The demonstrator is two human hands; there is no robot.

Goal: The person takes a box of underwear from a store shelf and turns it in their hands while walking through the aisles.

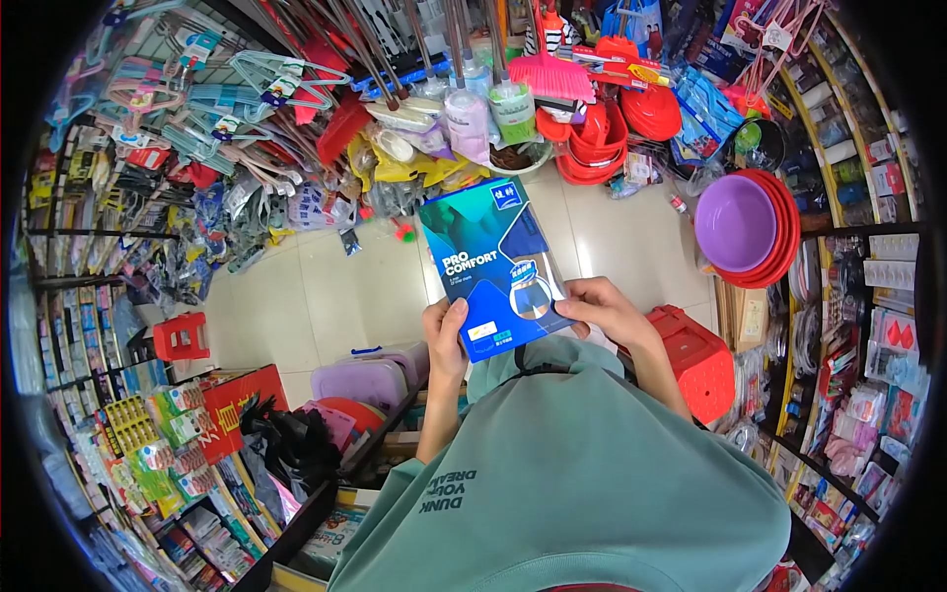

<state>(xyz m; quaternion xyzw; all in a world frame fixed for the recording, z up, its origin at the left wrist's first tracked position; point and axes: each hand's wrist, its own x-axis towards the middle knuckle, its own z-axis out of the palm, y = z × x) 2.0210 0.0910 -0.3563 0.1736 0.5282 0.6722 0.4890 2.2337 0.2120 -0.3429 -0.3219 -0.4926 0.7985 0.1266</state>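
A blue and teal box of underwear [483, 266], printed "PRO COMFORT", is held in front of my body between both hands. My left hand [446, 333] grips its lower left edge, thumb on the front face. At the lower right edge, my right hand [604, 308] pinches the box with the thumb on top and the fingers partly hidden behind it. The front shows a round picture of a person's waist in underwear and a white label near the bottom. Its back is hidden from me.
Brooms and mops [493, 99] stand along the far side. Purple and red basins [738, 225] are stacked at right, with a red stool [691, 363] closer in. Hangers [281, 84] hang at upper left. Lilac storage boxes [360, 383] sit at left, and packed shelves line both sides.
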